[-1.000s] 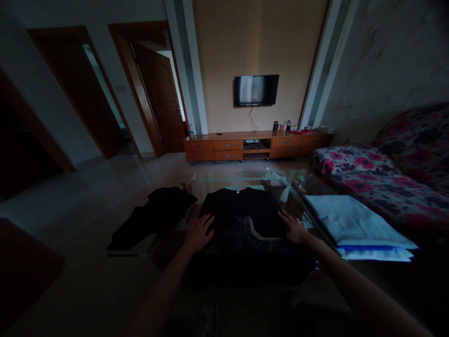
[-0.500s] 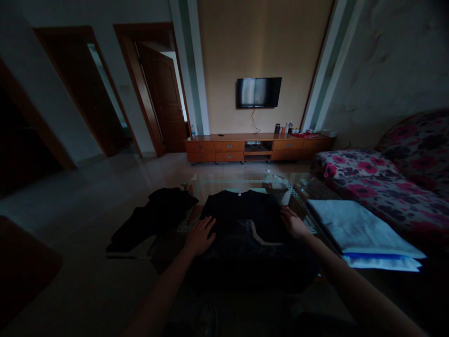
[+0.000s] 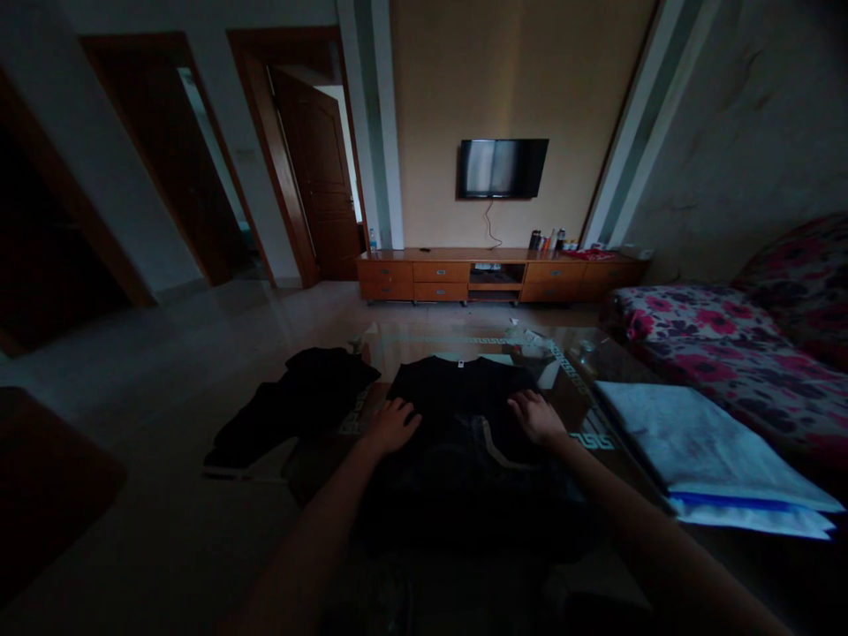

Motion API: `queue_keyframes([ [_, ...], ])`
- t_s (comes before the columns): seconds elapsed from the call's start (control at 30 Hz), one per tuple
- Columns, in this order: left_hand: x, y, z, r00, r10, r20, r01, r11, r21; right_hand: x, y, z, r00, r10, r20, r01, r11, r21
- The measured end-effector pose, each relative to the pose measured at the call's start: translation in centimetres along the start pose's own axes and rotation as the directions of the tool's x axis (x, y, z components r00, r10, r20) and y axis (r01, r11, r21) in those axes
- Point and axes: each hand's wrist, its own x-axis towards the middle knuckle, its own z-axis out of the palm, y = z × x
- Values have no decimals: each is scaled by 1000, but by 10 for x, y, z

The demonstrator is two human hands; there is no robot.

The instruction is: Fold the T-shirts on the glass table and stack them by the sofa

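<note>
A black shirt (image 3: 457,402) lies spread on the glass coffee table (image 3: 593,441), its collar and small white label pointing away from me. A pale curved strip shows on its front; its lower part is lost in shadow. My left hand (image 3: 396,426) rests on the shirt's left side, palm down and fingers apart. On the right side, my right hand (image 3: 538,419) touches the fabric with fingers stretched inward, slightly bent. Left of the shirt lies another dark garment (image 3: 298,393), loosely heaped.
A folded light-blue cloth stack (image 3: 702,442) with a blue layer sits at the table's right. Beyond stand a floral sofa (image 3: 715,331) and a low wooden TV cabinet (image 3: 441,272) bearing bottles. A television (image 3: 503,168) hangs above. The room is dim.
My right hand has moved inward from the shirt's right edge onto the fabric. The left hand stays on the left side. The view has turned slightly left.
</note>
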Motion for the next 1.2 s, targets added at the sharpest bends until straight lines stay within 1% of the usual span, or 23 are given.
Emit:
queue_keyframes([
  [0.07,17,2,-6,1000,-12,-16,13,1000,21,12,0,0,995,-68,-70,73,995,62],
  [0.13,34,0,-5,998,11,-63,-8,999,41,20,4,4,982,-127,-136,144,982,125],
  [0.2,48,-6,3,992,33,-123,-28,999,44,25,12,10,980,-113,-163,137,981,140],
  [0.27,60,-14,15,990,35,-136,-31,999,32,28,18,18,991,-51,-127,62,994,87],
  [0.33,69,-23,28,994,14,-105,-12,1000,17,28,21,26,999,18,-47,-17,1000,18],
  [0.4,76,-29,37,997,-5,-71,5,1000,10,27,22,32,998,56,42,-55,998,-35],
  [0.47,80,-34,41,998,-21,-52,21,1000,7,25,22,35,993,46,109,-39,997,-60],
  [0.53,83,-35,41,998,-44,-39,44,999,6,24,24,33,990,0,144,10,998,-66],
  [0.63,87,-34,38,995,-95,-21,96,995,14,24,29,27,985,-78,154,86,995,-47],
  [0.7,90,-34,36,993,-119,-12,119,993,27,26,31,25,984,-100,144,106,994,-34],
  [0.77,93,-33,36,992,-121,-27,122,992,40,32,34,26,991,-74,111,77,997,-24],
  [0.9,96,-36,38,985,-108,-136,117,991,59,45,42,37,998,51,-28,-53,995,-81],
  [0.97,97,-37,40,987,-99,-128,108,992,67,48,47,43,993,102,-54,-107,987,-117],
  [1.03,97,-37,41,992,-94,-82,99,993,66,50,51,45,995,92,-26,-95,988,-122],
  [1.1,97,-36,39,993,-106,-52,109,992,58,52,52,43,999,50,-2,-50,992,-112],
  [1.13,97,-35,37,993,-111,-49,113,992,57,53,53,42,999,36,-8,-37,994,-108],
  [1.2,97,-32,34,993,-104,-64,108,992,61,57,53,41,998,47,-38,-50,993,-104],
])
